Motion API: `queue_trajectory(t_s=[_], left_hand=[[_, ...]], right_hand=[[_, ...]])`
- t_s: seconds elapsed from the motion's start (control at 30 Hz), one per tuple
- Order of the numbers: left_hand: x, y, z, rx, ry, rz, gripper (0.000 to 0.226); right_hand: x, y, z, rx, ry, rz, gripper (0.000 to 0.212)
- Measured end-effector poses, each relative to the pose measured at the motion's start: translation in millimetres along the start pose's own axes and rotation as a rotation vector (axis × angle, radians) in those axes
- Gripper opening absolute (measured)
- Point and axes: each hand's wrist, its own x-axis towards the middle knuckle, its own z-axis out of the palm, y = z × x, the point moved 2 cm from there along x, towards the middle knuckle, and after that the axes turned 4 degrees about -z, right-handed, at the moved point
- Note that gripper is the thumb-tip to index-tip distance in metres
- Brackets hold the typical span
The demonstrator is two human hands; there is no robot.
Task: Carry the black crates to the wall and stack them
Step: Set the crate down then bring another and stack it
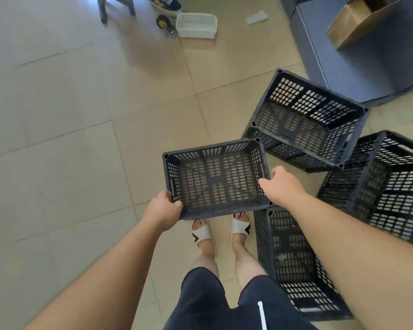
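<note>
Four black crates are in sight. One small crate (216, 178) is held level above the person's feet, the left hand (162, 209) clamped on its near-left corner and the right hand (283, 184) curled over its right rim. Right of that hand, three larger crates lie on the tiled floor (57, 151): one far (305, 120), one farther right (386, 186), one under the forearm (293, 260). Left of the hands the floor lies open; far ahead sits a white basket (196, 25).
</note>
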Motion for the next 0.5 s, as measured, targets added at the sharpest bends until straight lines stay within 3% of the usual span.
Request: queue_trajectory(t_s=[0.5], left_hand=[[192,-25,95,-0.276,0.068,-0.189,0.044]], right_hand=[[205,66,107,0.020,0.000,0.079,0.054]])
